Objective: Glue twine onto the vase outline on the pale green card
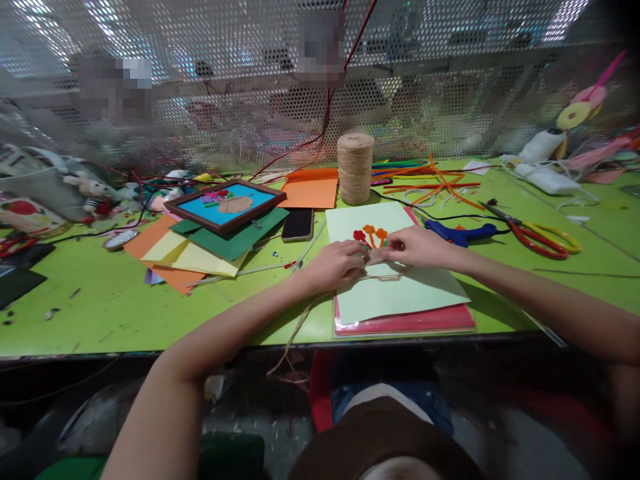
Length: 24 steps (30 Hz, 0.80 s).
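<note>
Orange and red fuzzy flowers (373, 235) with green bits lie on a pale green sheet of paper (405, 303). Below the flowers, brown jute twine (376, 259) is laid across the paper, and a loose strand trails left over the table's front edge. My left hand (341, 265) rests on the sheet, its curled fingers pressing the twine at its left end. At the right end, my right hand (415, 247) pinches the twine with thumb and fingers. The exact grip of both hands is partly hidden.
A twine spool (355, 168) stands behind the paper. To the right lie a blue glue gun (463, 233), scissors (540, 240) and pipe cleaners (440, 183). Leftward are a phone (298, 225), a framed picture (227, 205) and coloured papers (200, 257). A perforated metal screen (230, 100) rises behind.
</note>
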Each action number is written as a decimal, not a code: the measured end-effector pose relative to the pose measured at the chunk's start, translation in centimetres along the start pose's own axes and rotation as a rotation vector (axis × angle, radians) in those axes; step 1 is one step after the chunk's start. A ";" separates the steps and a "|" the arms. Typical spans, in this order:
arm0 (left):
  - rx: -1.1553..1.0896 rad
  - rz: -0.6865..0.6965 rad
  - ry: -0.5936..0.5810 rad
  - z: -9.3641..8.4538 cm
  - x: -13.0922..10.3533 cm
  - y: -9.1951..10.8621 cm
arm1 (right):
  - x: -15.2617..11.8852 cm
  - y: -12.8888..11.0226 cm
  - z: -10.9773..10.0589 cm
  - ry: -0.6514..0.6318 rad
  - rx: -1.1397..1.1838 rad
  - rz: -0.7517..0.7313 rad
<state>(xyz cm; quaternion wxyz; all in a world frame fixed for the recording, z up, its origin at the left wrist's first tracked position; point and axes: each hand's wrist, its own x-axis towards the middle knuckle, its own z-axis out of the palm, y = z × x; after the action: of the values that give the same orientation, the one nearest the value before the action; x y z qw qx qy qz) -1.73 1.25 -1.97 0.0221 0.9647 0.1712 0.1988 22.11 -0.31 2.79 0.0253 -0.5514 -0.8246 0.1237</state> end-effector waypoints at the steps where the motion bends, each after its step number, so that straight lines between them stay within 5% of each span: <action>1: -0.010 0.010 -0.007 0.1 0.2 0.0 | 0.0 0.2 0.0 -0.013 0.013 0.009; 8: 0.052 -0.042 -0.058 0.7 0.2 0.6 | -0.2 0.4 0.2 -0.017 0.025 0.033; 24: 0.141 0.081 -0.087 0.9 1.0 0.4 | -0.3 -0.5 0.2 -0.021 -0.064 0.042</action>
<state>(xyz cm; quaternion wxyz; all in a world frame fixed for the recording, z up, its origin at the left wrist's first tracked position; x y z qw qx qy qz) -0.40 1.29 -2.38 -0.0464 0.9777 0.1444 0.1450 21.75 -0.76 2.77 -0.0034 -0.5679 -0.8166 0.1037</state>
